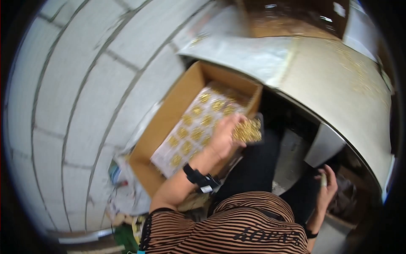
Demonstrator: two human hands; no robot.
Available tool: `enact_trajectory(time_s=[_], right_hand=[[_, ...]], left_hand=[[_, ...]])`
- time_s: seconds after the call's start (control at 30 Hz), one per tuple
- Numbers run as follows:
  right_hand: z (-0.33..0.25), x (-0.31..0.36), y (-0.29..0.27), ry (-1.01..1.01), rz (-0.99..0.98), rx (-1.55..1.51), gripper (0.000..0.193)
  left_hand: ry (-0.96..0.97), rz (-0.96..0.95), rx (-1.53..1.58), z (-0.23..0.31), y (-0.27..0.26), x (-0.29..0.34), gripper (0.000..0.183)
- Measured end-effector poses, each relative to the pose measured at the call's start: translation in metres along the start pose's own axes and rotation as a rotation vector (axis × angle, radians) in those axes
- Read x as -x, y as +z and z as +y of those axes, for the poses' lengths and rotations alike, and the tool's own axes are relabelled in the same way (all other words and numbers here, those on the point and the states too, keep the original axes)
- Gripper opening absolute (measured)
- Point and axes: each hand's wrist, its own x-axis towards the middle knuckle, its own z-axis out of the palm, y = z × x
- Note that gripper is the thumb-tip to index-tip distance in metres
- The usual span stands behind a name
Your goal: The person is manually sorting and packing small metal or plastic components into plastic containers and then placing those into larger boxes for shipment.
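Left hand (227, 134) grips clear tray (261, 122) of gold pieces (248, 131) near carton (163, 129), open side up, likely against spilling; right hand (327, 187) half-curled, blurred, cannot tell if empty.

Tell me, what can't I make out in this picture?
All in the head view:
Gold-coloured pieces in the left hand: too small and blurred to tell their exact shape.
Whatever lies beneath the pale sheet in the cardboard box: covered by the sheet.
Pale thing at the right hand: blur hides whether it is held or worn.
Brown box at the top: cut off by the upper edge.
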Motion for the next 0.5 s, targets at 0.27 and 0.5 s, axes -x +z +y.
enact_trajectory(time_s=[0.27, 0.5], right_hand=[[0.011, -0.019, 0.018, 0.084, -0.113, -0.113, 0.029], [0.011, -0.019, 0.024, 0.126, -0.101, -0.063, 0.027]], left_hand=[[-0.004, 0.697, -0.184, 0.076, -0.218, 0.136, 0.015], [-0.349, 0.932, -0.117, -0.011, -0.339, 0.205, 0.014]])
